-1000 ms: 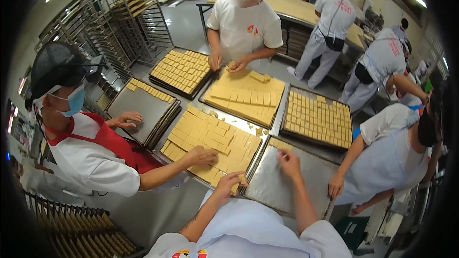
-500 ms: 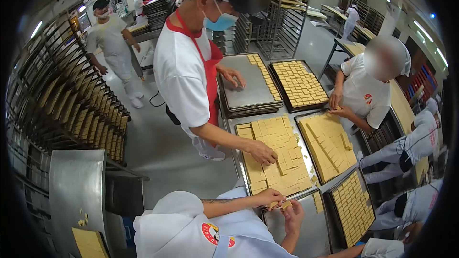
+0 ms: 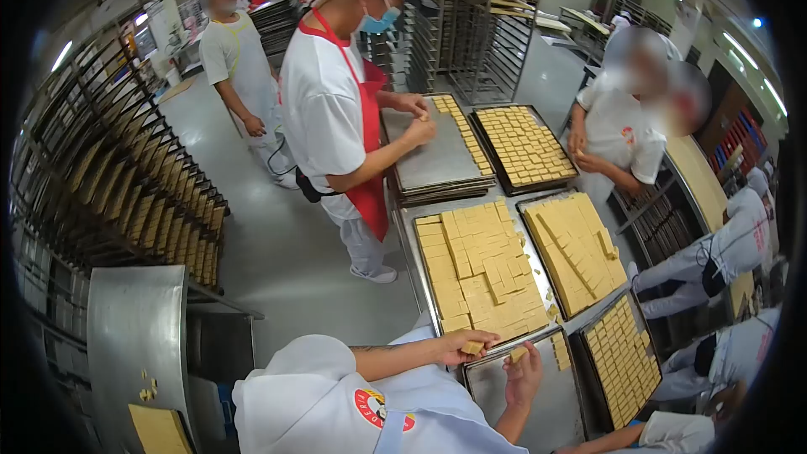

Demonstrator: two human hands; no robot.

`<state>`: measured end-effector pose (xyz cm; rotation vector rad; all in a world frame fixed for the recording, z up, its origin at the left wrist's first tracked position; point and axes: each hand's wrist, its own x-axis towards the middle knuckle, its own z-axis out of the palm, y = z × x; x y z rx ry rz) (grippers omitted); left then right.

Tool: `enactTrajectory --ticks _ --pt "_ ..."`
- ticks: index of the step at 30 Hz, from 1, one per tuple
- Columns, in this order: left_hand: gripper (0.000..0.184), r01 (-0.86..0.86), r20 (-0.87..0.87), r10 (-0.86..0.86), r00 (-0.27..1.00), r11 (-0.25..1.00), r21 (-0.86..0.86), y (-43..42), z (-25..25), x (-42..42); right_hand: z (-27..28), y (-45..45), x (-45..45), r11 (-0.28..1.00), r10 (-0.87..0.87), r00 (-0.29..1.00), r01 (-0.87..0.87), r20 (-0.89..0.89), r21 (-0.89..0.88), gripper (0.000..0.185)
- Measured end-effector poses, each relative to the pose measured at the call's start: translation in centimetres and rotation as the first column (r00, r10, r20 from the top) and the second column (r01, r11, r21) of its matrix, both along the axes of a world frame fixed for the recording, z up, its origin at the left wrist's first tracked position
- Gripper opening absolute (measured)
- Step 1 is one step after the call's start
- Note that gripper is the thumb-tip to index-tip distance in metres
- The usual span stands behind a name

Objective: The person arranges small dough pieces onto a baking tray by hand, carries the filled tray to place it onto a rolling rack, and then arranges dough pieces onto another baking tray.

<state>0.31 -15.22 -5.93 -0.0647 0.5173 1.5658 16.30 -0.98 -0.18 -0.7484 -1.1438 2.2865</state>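
Note:
My left hand [image 3: 461, 346] is closed on a yellow dough piece [image 3: 474, 347] at the near edge of the tray of cut dough [image 3: 483, 273]. Just to its right, my right hand [image 3: 523, 377] pinches another small dough piece [image 3: 518, 354]. Under and beside my right hand lies a metal tray [image 3: 551, 395], with a short row of dough pieces [image 3: 561, 351] along its far side. Both hands are slightly apart, above the border between the two trays.
A co-worker in a red apron [image 3: 370, 160] stands by a stacked tray [image 3: 420, 160]. Another person [image 3: 618, 134] is beyond a dough slab [image 3: 572, 252]. Filled trays [image 3: 525, 147] [image 3: 622, 361] lie around. A loaded rack [image 3: 143, 193] and steel table [image 3: 134, 328] stand left.
The view has swung left. My hands came together, then parted slightly, each with a piece. The red-aproned co-worker's hand left the cut dough and now meets the other over the stacked tray.

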Motion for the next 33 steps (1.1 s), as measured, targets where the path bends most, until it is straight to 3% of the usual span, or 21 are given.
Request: enactTrajectory --ticks 1,2,5,8,10,15,18,25,33 --pt "0.036 -0.034 0.116 0.032 0.993 0.999 0.012 0.1 0.2 0.0 -0.2 -0.1 0.0 1.000 -0.023 1.000 0.023 0.009 -0.019 0.032" --pt "0.033 -0.113 0.197 0.128 0.972 0.990 -0.086 0.4 0.5 0.2 -0.3 -0.3 0.4 0.997 -0.065 0.998 0.066 0.025 -0.041 0.031" --pt "0.030 -0.159 0.030 0.158 0.987 0.987 0.030 0.7 1.2 0.5 0.2 -0.7 0.9 0.999 -0.021 1.000 0.021 0.019 -0.048 0.029" --pt "0.030 -0.143 -0.018 0.142 0.990 0.985 -0.098 0.3 2.6 0.8 -0.5 -0.8 1.5 0.998 0.053 0.998 -0.052 0.035 -0.035 0.027" --pt "0.034 -0.014 -0.172 -0.007 0.985 0.993 -0.116 0.4 1.5 0.7 -0.6 -1.3 1.5 0.999 0.036 0.996 -0.036 0.082 -0.009 0.027" --pt "0.040 0.061 -0.601 -0.163 0.783 0.981 -0.187 0.5 3.7 1.6 -0.9 -2.8 0.8 1.000 -0.010 0.995 0.010 0.101 0.000 0.027" --pt "0.041 0.093 -0.681 -0.203 0.703 0.976 -0.195 0.9 5.6 1.9 -0.7 -3.5 0.8 0.991 -0.001 0.993 -0.014 0.117 0.131 0.028" --pt "0.051 0.146 -0.799 -0.227 0.557 0.974 -0.174 1.4 4.8 2.0 -0.6 -3.0 0.9 0.985 -0.025 0.983 -0.007 0.184 0.174 0.029" --pt "0.062 0.155 -0.842 -0.244 0.481 0.969 -0.193 1.5 5.1 2.4 -0.5 -3.3 1.6 0.973 -0.029 0.981 -0.016 0.192 0.231 0.028"
